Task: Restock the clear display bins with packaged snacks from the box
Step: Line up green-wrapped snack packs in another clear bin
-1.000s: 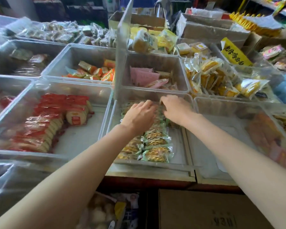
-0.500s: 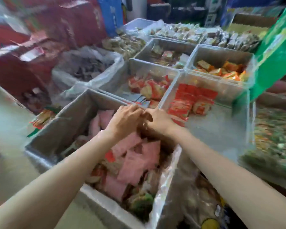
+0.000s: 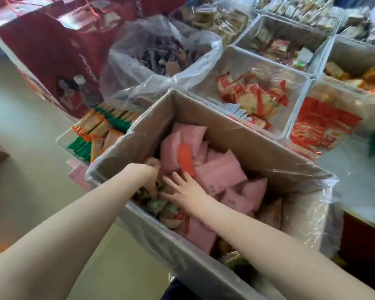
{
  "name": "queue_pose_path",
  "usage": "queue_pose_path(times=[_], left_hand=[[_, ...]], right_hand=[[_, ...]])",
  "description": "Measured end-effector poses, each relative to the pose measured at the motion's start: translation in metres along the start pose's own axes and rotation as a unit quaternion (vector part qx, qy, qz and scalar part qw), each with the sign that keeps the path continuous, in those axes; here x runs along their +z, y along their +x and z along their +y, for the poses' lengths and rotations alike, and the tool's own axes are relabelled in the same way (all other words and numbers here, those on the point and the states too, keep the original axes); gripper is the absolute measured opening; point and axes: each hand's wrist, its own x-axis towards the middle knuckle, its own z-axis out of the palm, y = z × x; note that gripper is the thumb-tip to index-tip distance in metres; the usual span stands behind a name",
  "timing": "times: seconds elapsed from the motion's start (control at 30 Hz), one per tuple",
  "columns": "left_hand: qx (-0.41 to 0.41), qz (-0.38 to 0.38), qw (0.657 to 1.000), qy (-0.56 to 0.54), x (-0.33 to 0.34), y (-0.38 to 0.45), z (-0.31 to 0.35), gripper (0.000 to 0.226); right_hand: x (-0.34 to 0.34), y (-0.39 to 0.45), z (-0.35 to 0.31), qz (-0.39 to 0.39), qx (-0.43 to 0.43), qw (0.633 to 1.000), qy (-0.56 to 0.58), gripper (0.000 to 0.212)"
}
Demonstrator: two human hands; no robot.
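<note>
A shop display of clear plastic bins [image 3: 294, 128] fills the upper right of the frame. At centre, the plastic-lined cardboard box [image 3: 232, 131] holds pink snack packets [image 3: 221, 169]. The right hand [image 3: 186, 189] lies flat on them with fingers spread. The left hand [image 3: 149, 176] reaches among green packets [image 3: 160, 205]; its fingers are hidden, so its grip is unclear.

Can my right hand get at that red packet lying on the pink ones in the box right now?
Probably yes. The right hand lies open inside the box, its fingers just short of the red packet, which sits on top of the pink packets with nothing covering it.
</note>
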Motion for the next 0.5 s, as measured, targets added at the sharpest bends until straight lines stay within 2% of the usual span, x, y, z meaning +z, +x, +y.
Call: queue_pose_path(times=[0.07, 0.13, 0.17, 0.23, 0.3, 0.37, 0.43, 0.5], left_hand=[[0.003, 0.025, 1.000, 0.010, 0.004, 0.002, 0.005, 0.100], [0.007, 0.057, 0.998, 0.016, 0.004, 0.000, 0.004, 0.088], [0.015, 0.073, 0.997, 0.011, 0.000, -0.001, 0.001, 0.083], [0.029, 0.080, 0.996, -0.022, -0.011, -0.001, -0.008, 0.082], [0.029, 0.038, 0.991, -0.123, -0.030, -0.004, -0.013, 0.080], [0.039, 0.002, 0.965, -0.261, -0.052, -0.011, -0.010, 0.067], [0.064, 0.003, 0.935, -0.348, -0.070, -0.017, 0.000, 0.051], [0.101, 0.009, 0.913, -0.395, -0.086, -0.030, 0.017, 0.037]], right_hand=[[0.013, 0.006, -0.001, -0.008, 0.015, 1.000, -0.006, 0.049], [0.007, 0.004, -0.004, -0.007, 0.013, 0.997, 0.080, 0.047], [0.001, 0.003, -0.003, 0.006, 0.021, 0.991, 0.134, 0.046], [-0.010, -0.003, 0.010, 0.080, 0.039, 0.984, 0.152, 0.043], [-0.025, -0.018, 0.033, 0.087, 0.058, 0.985, 0.138, 0.051], [-0.040, -0.033, 0.059, 0.126, 0.104, 0.976, 0.144, 0.063], [-0.046, -0.051, 0.081, 0.116, 0.173, 0.963, 0.170, 0.069], [-0.051, -0.075, 0.097, 0.089, 0.236, 0.937, 0.243, 0.077]])
